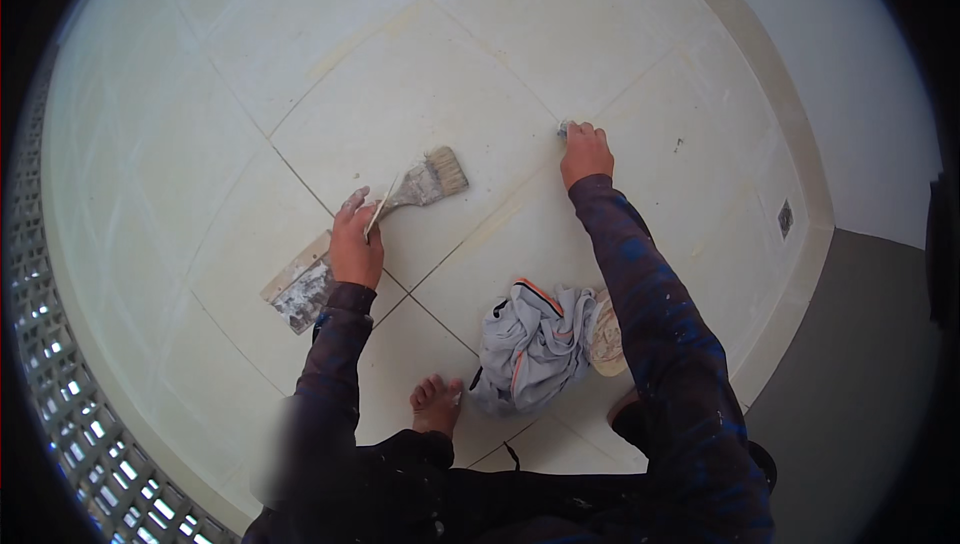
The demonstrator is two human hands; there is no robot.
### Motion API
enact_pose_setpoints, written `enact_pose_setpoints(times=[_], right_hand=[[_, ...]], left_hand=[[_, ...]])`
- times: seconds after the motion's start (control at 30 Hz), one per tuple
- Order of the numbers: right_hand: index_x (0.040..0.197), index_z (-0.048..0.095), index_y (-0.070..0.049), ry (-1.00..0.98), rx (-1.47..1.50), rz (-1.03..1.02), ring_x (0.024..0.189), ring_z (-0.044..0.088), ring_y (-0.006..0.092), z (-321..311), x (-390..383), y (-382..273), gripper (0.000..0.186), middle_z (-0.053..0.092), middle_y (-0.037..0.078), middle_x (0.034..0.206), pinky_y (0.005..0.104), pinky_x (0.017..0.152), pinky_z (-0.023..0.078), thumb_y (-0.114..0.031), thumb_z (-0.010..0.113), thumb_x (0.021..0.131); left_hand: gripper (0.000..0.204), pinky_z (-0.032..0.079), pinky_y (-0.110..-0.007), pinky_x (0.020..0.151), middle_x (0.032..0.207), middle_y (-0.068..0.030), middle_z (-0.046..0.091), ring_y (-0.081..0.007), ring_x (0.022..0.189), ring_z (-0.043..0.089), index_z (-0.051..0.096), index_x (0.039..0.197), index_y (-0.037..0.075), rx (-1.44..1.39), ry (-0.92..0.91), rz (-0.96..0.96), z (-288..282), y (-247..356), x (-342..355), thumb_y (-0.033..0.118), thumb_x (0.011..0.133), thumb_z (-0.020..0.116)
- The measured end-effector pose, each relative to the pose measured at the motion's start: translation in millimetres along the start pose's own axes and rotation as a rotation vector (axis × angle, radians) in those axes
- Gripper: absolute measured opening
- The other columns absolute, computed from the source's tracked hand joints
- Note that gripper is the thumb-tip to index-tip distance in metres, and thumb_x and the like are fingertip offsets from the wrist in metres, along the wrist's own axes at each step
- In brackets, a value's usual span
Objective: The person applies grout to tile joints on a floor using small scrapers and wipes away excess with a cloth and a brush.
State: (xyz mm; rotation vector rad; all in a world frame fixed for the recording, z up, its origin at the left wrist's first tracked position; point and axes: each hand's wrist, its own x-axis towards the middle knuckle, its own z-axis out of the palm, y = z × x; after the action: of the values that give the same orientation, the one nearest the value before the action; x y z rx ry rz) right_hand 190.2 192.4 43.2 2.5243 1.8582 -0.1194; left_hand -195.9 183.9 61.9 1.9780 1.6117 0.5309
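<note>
My left hand [356, 246] is closed around several tools at once, held low over the tiles. A wide flat paintbrush [428, 182] with dirty, pale bristles sticks out to its right. From its other side juts a broad putty knife [304, 292], the blade smeared white and grey. A thin pale stick [379, 208] stands up between the fingers. Farther off to the right, my right hand [587, 154] is closed and pressed down at a joint between tiles. At its fingertips shows a small greyish thing [563, 130], mostly hidden, whose kind I cannot make out.
Cream floor tiles [480, 74] have dark and pale yellowish joints. A crumpled grey cloth [535, 344] with orange trim lies before me, against a round pale object [607, 336]. My bare foot [435, 404] is nearby. A small drain [785, 219] sits right; a latticed grille [60, 394] edges the left.
</note>
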Motion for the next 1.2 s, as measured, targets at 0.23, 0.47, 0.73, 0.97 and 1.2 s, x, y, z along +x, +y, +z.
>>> enact_pose_setpoints(times=[0.23, 0.47, 0.73, 0.97, 1.2], right_hand=[[0.113, 0.064, -0.003, -0.144, 0.124, -0.219, 0.106, 0.060, 0.0264, -6, -128, -83, 0.026, 0.062, 0.007, 0.110, 0.0357, 0.074, 0.061, -0.007, 0.060, 0.088], [0.116, 0.065, -0.003, 0.044, 0.480, -0.026, 0.106, 0.061, 0.0368, -36, -107, -28, 0.031, 0.067, 0.014, 0.115, 0.0454, 0.091, 0.051, -0.002, 0.057, 0.086], [0.111, 0.066, -0.008, 0.109, 0.054, 0.034, 0.106, 0.060, 0.0294, 7, -62, 47, 0.027, 0.067, 0.005, 0.118, 0.0396, 0.085, 0.057, -0.001, 0.057, 0.087], [0.114, 0.066, -0.004, -0.248, 0.468, -0.097, 0.102, 0.063, 0.0326, -15, -202, -63, 0.029, 0.070, 0.013, 0.114, 0.0403, 0.083, 0.056, -0.005, 0.060, 0.086], [0.112, 0.067, 0.002, 0.055, 0.739, 0.400, 0.107, 0.065, 0.0422, -18, -68, 114, 0.030, 0.070, 0.025, 0.109, 0.0450, 0.093, 0.053, -0.011, 0.064, 0.085]], left_hand=[[0.026, 0.051, -0.041, 0.100, 0.132, -0.0072, 0.063, -0.0309, 0.125, 0.057, 0.068, 0.106, 0.011, 0.051, -0.148, -0.031, 28, -15, 10, 0.003, 0.082, 0.072], [0.019, 0.051, -0.043, 0.091, 0.108, -0.0117, 0.067, -0.0350, 0.106, 0.061, 0.067, 0.101, 0.006, 0.108, -0.055, -0.092, 20, -7, 16, 0.006, 0.082, 0.073], [0.021, 0.051, -0.043, 0.091, 0.110, -0.0124, 0.064, -0.0342, 0.109, 0.061, 0.067, 0.101, 0.006, 0.114, 0.127, -0.072, 23, -11, -3, 0.007, 0.081, 0.075], [0.021, 0.049, -0.043, 0.094, 0.106, -0.0173, 0.065, -0.0383, 0.105, 0.062, 0.069, 0.099, 0.004, 0.040, 0.187, -0.202, -9, -32, -34, 0.002, 0.079, 0.072], [0.023, 0.048, -0.046, 0.093, 0.106, -0.0186, 0.067, -0.0386, 0.102, 0.064, 0.068, 0.107, 0.002, 0.086, 0.137, -0.267, -21, -78, -69, 0.002, 0.084, 0.067]])
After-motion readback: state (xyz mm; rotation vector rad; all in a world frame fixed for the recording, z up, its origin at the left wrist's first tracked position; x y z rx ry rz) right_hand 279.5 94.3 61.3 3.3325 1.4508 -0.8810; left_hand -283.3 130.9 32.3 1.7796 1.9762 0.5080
